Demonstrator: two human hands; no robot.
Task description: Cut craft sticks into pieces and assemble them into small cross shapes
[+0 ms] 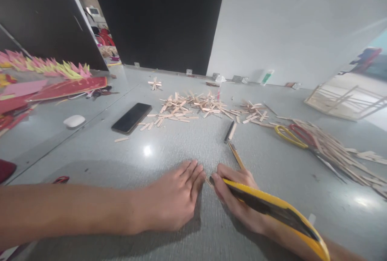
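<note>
My left hand [173, 198] is pressed down on the grey table, its fingers together on a thin wooden stick [209, 181], of which only a short end shows between my hands. My right hand [238, 190] is closed round a yellow and black utility knife [272, 204], held like a pen with its dark tip at the stick. The blade itself cannot be made out. Just beyond my right fingers lies a narrow brown strip [236, 155]. Past it are a short dark rod [229, 131] and a small wooden piece [232, 131].
Ahead lies a loose pile of cut wooden pieces [193, 106], with a black phone [132, 118] and a white case [74, 121] to the left. Scissors [292, 137] and long wooden strips [335, 148] lie right. A stick frame [338, 100] stands at far right.
</note>
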